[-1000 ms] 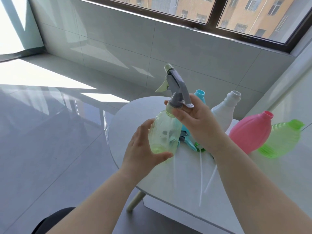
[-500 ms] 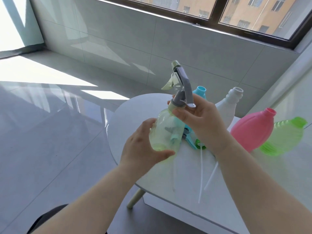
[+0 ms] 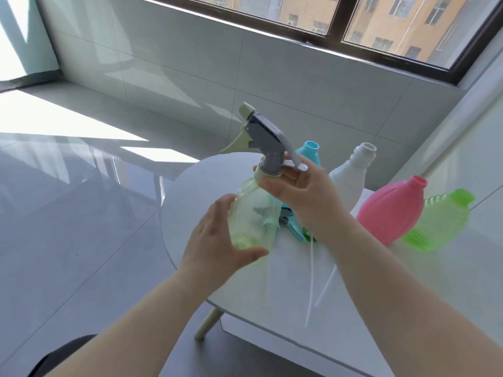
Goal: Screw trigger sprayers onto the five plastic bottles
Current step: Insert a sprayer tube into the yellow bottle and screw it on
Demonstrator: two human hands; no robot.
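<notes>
Two hands — left hand (image 3: pixel 215 240) fingers clamp bottle (image 3: pixel 253 213) | right hand (image 3: pixel 302 197) fingers pinch sprayer (image 3: pixel 269 140) collar

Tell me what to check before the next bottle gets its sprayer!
1. Left hand holds the pale yellow-green bottle: ok.
2. Right hand grips the collar of the grey sprayer: ok.
3. Collar screwed fully tight: cannot tell.
4. Blue bottle, white bottle, pink bottle and green bottle have sprayers on: not ok.
5. Spare sprayers lie on the table: ok.
</notes>
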